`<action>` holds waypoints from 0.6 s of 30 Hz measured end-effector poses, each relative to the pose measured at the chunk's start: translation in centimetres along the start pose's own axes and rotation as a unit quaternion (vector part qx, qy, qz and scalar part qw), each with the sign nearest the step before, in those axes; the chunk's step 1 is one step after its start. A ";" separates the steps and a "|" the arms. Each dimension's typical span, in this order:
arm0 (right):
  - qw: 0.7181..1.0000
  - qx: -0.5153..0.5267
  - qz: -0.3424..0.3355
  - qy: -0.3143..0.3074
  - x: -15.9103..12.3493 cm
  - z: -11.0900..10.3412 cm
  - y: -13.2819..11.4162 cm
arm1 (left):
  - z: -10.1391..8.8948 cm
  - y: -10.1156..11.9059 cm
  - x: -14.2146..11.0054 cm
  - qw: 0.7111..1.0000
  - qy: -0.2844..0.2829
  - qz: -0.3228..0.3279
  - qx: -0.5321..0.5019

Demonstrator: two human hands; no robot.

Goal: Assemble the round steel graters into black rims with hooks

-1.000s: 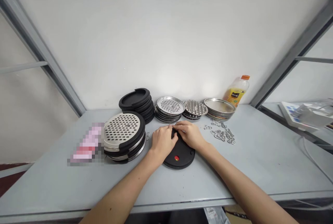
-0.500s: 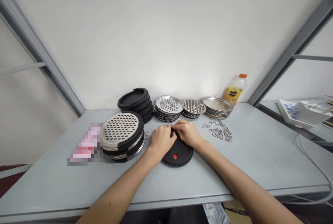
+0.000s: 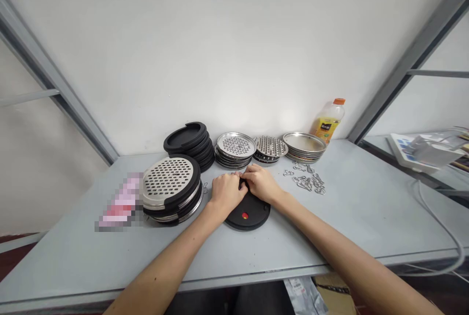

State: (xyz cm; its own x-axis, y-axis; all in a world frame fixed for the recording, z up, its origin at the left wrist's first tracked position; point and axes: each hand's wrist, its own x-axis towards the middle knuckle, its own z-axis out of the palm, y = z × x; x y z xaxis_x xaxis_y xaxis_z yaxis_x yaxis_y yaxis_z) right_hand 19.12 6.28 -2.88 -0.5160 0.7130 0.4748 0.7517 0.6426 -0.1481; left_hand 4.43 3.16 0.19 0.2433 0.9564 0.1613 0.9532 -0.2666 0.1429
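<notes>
Fingers (image 3: pixel 252 172) of left hand (image 3: pixel 226 193) and right hand (image 3: pixel 262 184) curl closed on black disc (image 3: pixel 251 217), inside table edge (image 3: pixel 220 281).

Workshop-like assembly station: a plain grey bench (image 3: pixel 366 198), flanked by metal posts (image 3: pixel 80 112), is set against a white wall (image 3: pixel 234 51). Matching parts stand sorted in stacks — black round holders (image 3: pixel 186 139), perforated metal discs (image 3: pixel 236 146), shallow metal dishes (image 3: pixel 306 143) — with wire clips (image 3: pixel 304 183) loose in front of the dishes. The type of building cannot be told.
</notes>
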 end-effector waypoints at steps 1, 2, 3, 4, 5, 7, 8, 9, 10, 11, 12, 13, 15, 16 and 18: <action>1.000 -0.006 0.001 -0.001 0.0 0.0 0.0 | 0.0 0.0 0.0 1.000 0.001 -0.001 0.000; 1.000 -0.013 0.001 -0.002 0.0 0.0 0.0 | 0.1 0.0 0.0 1.000 0.001 -0.003 -0.001; 1.000 -0.018 0.002 -0.004 0.0 0.0 0.0 | 0.1 0.0 0.1 1.000 0.003 -0.004 -0.002; 1.000 -0.022 0.002 -0.005 0.0 0.0 0.0 | 0.2 0.0 0.1 1.000 0.004 -0.006 -0.003; 1.000 -0.022 0.001 -0.005 0.0 0.0 0.0 | 0.2 0.0 0.1 1.000 0.004 -0.007 -0.004; 1.000 -0.012 0.003 -0.003 -0.1 0.1 0.0 | 0.3 0.1 0.2 1.000 0.004 -0.006 -0.006; 1.000 -0.001 0.007 0.000 -0.1 0.2 0.1 | 0.3 0.1 0.2 1.000 0.004 -0.005 -0.007; 1.000 0.011 0.014 0.004 -0.1 0.3 0.1 | 0.4 0.1 0.2 1.000 0.004 -0.004 -0.008; 0.999 0.025 0.021 0.010 -0.2 0.3 0.1 | 0.4 0.1 0.1 1.000 0.004 -0.003 -0.009; 0.999 0.040 0.028 0.016 -0.3 0.4 0.2 | 0.4 0.1 0.1 1.000 0.005 -0.002 -0.009; 0.998 0.055 0.034 0.021 -0.3 0.5 0.2 | 0.4 0.0 0.1 1.000 0.006 0.000 -0.010; 0.997 0.069 0.039 0.025 -0.4 0.5 0.2 | 0.4 0.0 0.0 1.000 0.006 0.001 -0.010; 0.994 0.091 0.045 0.032 -0.5 0.5 0.2 | 0.4 0.1 0.0 1.000 0.007 0.006 -0.010; 0.993 0.098 0.048 0.033 -0.5 0.5 0.2 | 0.5 0.1 -0.1 1.000 0.008 0.008 -0.009; 0.992 0.104 0.054 0.037 -0.6 0.4 0.2 | 0.5 0.1 -0.1 1.000 0.009 0.012 -0.009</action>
State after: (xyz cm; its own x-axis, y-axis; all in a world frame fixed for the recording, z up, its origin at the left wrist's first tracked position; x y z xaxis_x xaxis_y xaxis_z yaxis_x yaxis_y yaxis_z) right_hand 19.40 6.12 -3.55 -0.3990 0.7632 0.5082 0.6966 0.6127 -0.3733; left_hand 4.60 3.11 -0.31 0.2625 0.9476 0.1822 0.9437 -0.2915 0.1564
